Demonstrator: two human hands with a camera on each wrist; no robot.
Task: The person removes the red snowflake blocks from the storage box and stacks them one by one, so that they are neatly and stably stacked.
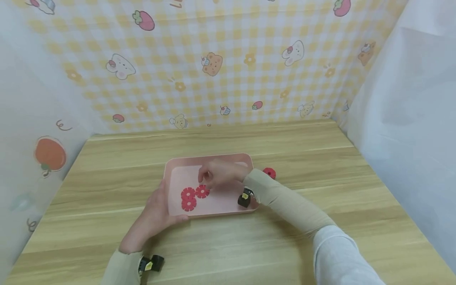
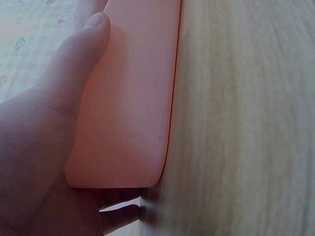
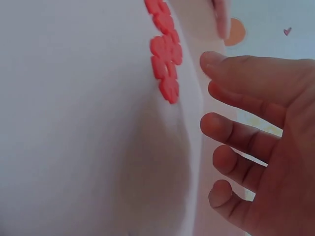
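Observation:
A pink rectangular tray point(image 1: 221, 214) lies on the table. My left hand point(image 1: 154, 209) grips its left end, thumb along the near side and the other fingers around the corner. In the left wrist view the tray's outer wall point(image 2: 128, 98) shows under that thumb. Three red notched flower-shaped discs, one nearest the right hand point(image 1: 202, 191), lie inside on the left half, touching or close together. Over the tray hovers my right hand point(image 1: 221, 173), fingers loosely bent and nothing visible between them. The right wrist view shows the red discs point(image 3: 166, 54) apart from its fingertips.
One more red disc point(image 1: 269, 172) lies on the table just right of the tray, partly behind the right forearm. The wood-grain table point(image 1: 228, 253) is bounded by a checked cloth point(image 1: 235, 87) at the back and pale sheets at both sides. Black wrist cameras point(image 1: 244, 199) sit on both wrists.

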